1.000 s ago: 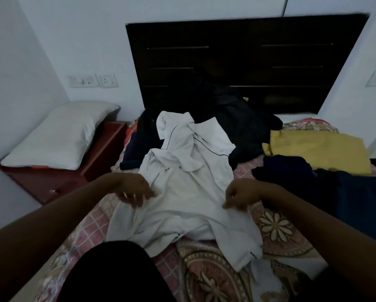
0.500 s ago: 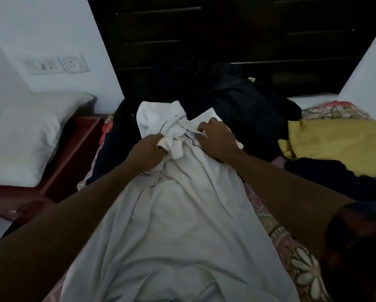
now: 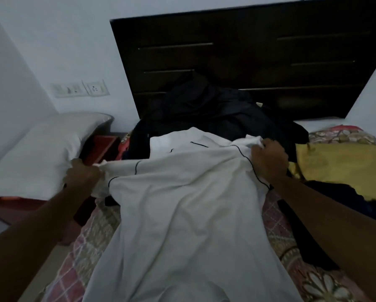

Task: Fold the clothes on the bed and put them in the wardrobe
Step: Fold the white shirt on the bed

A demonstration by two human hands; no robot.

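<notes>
**A:** Head view. What does the garment look like?

**B:** I see a white shirt [image 3: 182, 214] with thin dark piping. It lies lengthwise down the bed [image 3: 313, 280], lightly creased, with its top end toward the headboard [image 3: 248, 51].

**A:** Hands?

**B:** The left hand [image 3: 82, 173] has its fingers curled tight round the left sleeve end, at the bed's left edge. The right hand [image 3: 268, 159] is fisted on fabric at the right shoulder. The shirt's top is stretched between them.

**A:** Surface, room?

**B:** The bedspread is pink with a floral pattern. A dark clothes pile [image 3: 215, 114] sits just beyond the shirt, against the headboard. A yellow garment [image 3: 339, 162] is just right of the right hand, with a navy cloth [image 3: 335, 203] beside it. On the left, a white pillow [image 3: 36, 153] lies on a reddish bedside table [image 3: 102, 144]. There's a wall socket [image 3: 95, 88] on the pale wall. The light is dim.
</notes>
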